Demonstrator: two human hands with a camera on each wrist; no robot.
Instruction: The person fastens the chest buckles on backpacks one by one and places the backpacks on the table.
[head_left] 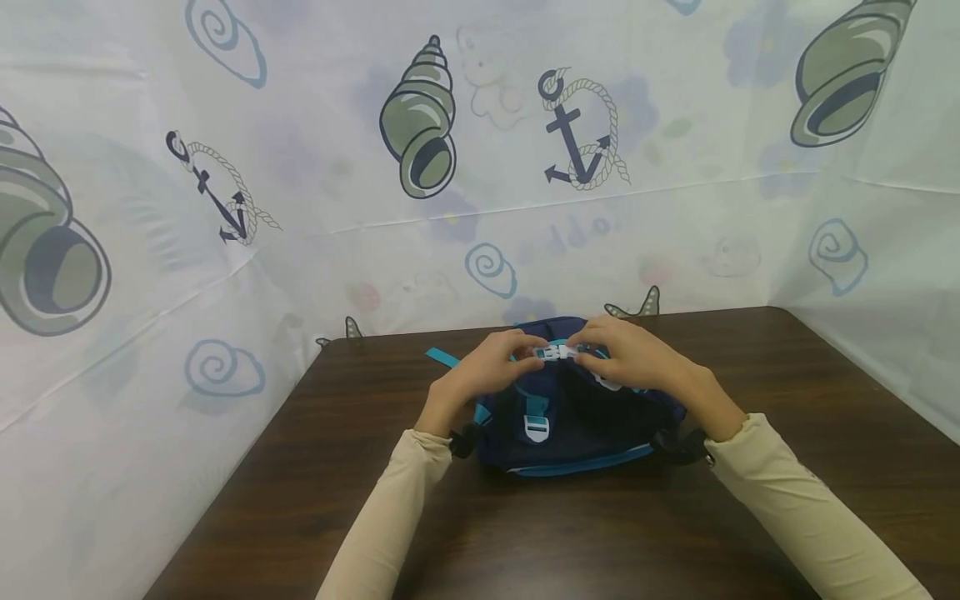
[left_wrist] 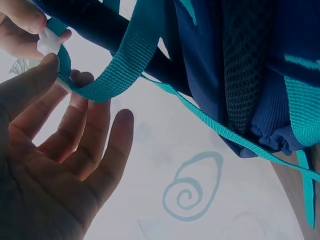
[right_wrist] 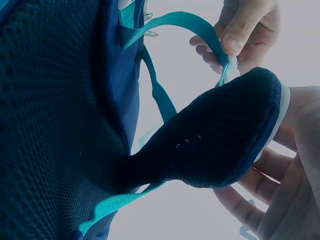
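A navy backpack (head_left: 585, 425) with teal trim lies on the table, its dark mesh side toward me. Above its top, both hands meet at a white plastic clip buckle (head_left: 557, 352). My left hand (head_left: 491, 360) pinches the buckle's left end, where a teal webbing strap (left_wrist: 125, 60) loops away in the left wrist view. From the other side, my right hand (head_left: 626, 350) pinches the right end between thumb and fingers. A dark padded shoulder strap (right_wrist: 215, 130) hangs beside the right palm in the right wrist view, partly hiding those fingers.
Lower on the bag's front sits a white strap adjuster (head_left: 536, 427). A loose teal strap end (head_left: 442, 357) sticks out on the left. Dark brown wood forms the table (head_left: 345, 467). Behind it hangs a white curtain (head_left: 322, 275) printed with shells and anchors.
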